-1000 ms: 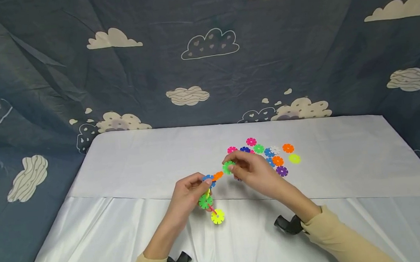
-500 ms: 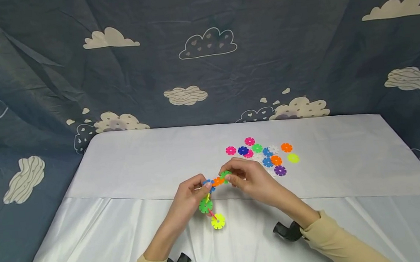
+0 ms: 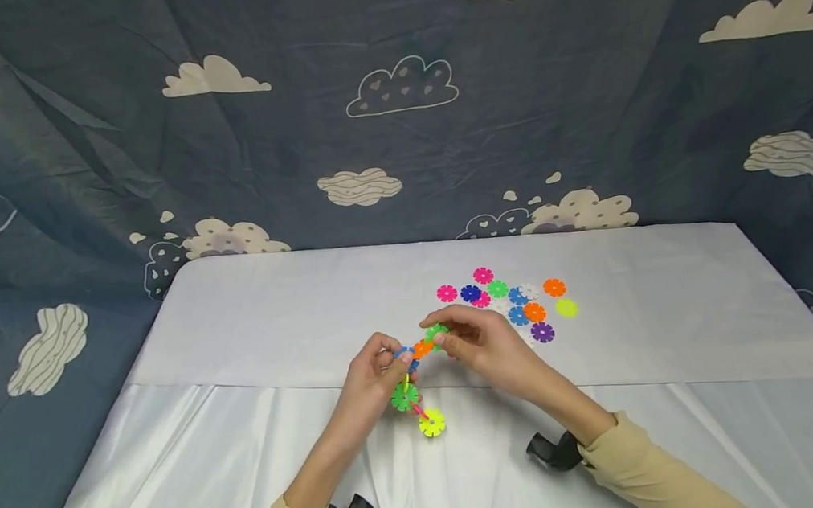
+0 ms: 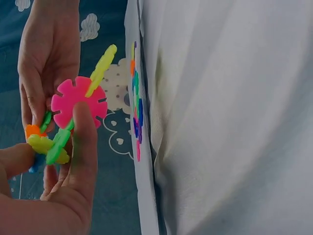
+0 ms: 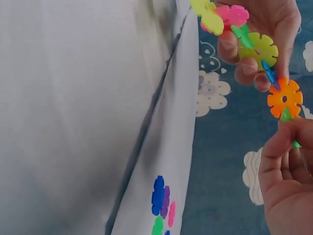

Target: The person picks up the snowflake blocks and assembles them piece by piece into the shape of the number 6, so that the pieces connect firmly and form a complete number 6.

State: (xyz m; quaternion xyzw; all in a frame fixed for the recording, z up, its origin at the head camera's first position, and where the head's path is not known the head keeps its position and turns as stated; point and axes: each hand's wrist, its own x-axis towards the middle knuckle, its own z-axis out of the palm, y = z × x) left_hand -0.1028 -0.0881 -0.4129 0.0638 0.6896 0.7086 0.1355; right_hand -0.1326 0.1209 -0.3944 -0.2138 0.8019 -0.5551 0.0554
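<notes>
My left hand (image 3: 374, 378) pinches a chain of notched plastic discs by its blue disc (image 3: 408, 356). From there a yellow disc (image 5: 259, 51), a green disc (image 3: 404, 397), a pink disc (image 4: 76, 104) and an end yellow disc (image 3: 432, 423) hang toward me. On the other side, an orange disc (image 5: 284, 98) sticks out toward my right hand (image 3: 487, 345). Between right thumb and fingers is another green disc (image 3: 437, 332), whose edge meets a slot of the orange one. The fingertips partly cover this green disc.
Several loose discs lie flat beyond my right hand, among them a purple one (image 3: 542, 332), a lime one (image 3: 567, 308) and a pink one (image 3: 446, 293). They rest on a white-covered table (image 3: 274, 314). A dark cloud-print cloth (image 3: 405, 149) hangs behind it.
The right hand has brought the green disc left and slightly down, from apart to meeting the orange disc. The chain's hanging end has swung a little to the right.
</notes>
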